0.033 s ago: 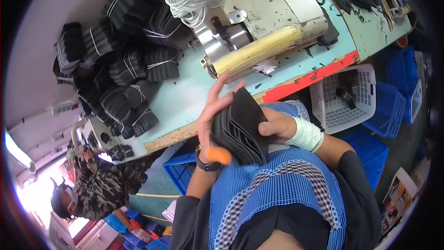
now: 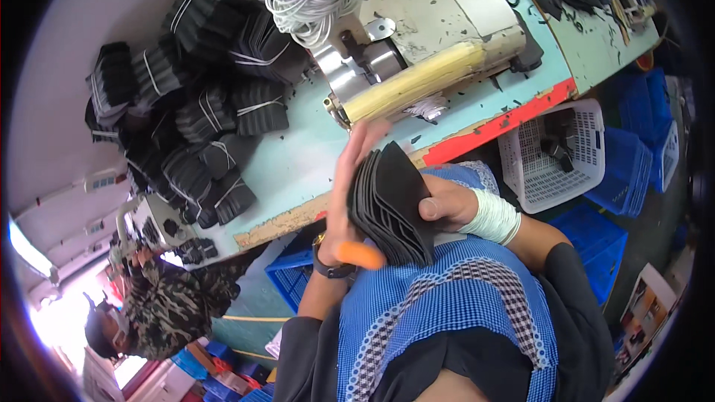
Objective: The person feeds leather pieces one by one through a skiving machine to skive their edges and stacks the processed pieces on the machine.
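A thick stack of black cut fabric pieces (image 2: 395, 205) stands on edge in front of my apron, its layered edges fanned a little. My right hand (image 2: 451, 205) grips it from the right, thumb on the outer piece and fingers hidden behind. Flat along the stack's left side lies my left hand (image 2: 347, 190), fingers stretched upward and slightly blurred. An orange finger cover (image 2: 360, 254) is on its thumb. White elastic bands or cord (image 2: 491, 217) wrap my right wrist, and a dark watch (image 2: 331, 266) is on my left.
Beyond my hands, a machine with a yellow front bar (image 2: 417, 83) stands on the light-blue table (image 2: 294, 156). Banded black bundles (image 2: 201, 115) are piled at left. A white basket (image 2: 547, 192) and blue crates (image 2: 588, 249) stand at right. A person in camouflage (image 2: 175, 309) works far left.
My left hand's fingers have straightened and drawn together, and the palm has shifted right against the stack. The right hand keeps its grip.
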`<state>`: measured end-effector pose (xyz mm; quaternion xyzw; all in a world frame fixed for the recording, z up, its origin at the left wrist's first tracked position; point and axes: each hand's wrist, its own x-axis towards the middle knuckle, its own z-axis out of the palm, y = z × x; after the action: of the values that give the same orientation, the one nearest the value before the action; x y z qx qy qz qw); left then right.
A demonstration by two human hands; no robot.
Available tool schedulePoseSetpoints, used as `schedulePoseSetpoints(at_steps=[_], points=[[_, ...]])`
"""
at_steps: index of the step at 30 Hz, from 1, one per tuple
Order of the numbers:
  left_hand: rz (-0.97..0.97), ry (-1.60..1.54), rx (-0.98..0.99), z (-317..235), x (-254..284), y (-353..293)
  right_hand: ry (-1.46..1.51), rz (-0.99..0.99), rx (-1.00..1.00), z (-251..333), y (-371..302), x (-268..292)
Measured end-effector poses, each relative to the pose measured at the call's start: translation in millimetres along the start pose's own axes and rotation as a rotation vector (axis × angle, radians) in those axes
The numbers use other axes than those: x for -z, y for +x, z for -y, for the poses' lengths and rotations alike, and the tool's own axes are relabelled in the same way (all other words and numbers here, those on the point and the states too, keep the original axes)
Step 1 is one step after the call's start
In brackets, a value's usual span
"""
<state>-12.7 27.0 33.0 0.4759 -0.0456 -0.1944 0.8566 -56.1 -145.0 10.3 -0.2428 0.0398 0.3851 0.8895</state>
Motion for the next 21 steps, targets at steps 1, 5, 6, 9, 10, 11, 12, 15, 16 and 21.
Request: schedulePoseSetpoints(at_steps=[1,5,6,9,10,11,12,15,16,21], points=[[-0.03,-0.067,0.087,-7.2,-1.6,4.8,0.045,0.003,0.029,-2.6,2.1,-1.1],[0.241,0.299,-0.046,-20.7,30.7,13.4,0.061,0.026,0.054,-5.8,14.8,-8.1],[0.272,0.231,0.055,-24.0,32.7,14.4,0.064,0.008,0.065,-9.3,18.1,-11.6],[0.442,-0.001,-0.023,-17.5,54.4,23.1,0.021,-0.023,0.161,-20.1,27.0,-22.3],[0.411,-0.134,-0.044,-15.3,57.0,22.5,0.041,-0.045,0.097,-21.5,30.0,-23.2],[0.429,-0.146,-0.031,-18.8,60.5,23.3,0.062,-0.069,0.038,-22.9,32.6,-23.5],[0.447,-0.07,0.049,-25.7,64.5,22.7,0.065,-0.087,0.054,-27.8,37.6,-24.9],[0.452,-0.078,0.09,-25.8,87.6,26.5,0.051,-0.102,0.146,-38.6,47.7,-29.9],[0.426,-0.159,0.046,-23.6,93.3,28.7,0.101,-0.094,0.148,-33.9,48.9,-32.4],[0.584,-0.085,0.175,-33.7,84.0,49.8,-0.054,-0.221,0.191,-28.6,49.3,-43.7]])
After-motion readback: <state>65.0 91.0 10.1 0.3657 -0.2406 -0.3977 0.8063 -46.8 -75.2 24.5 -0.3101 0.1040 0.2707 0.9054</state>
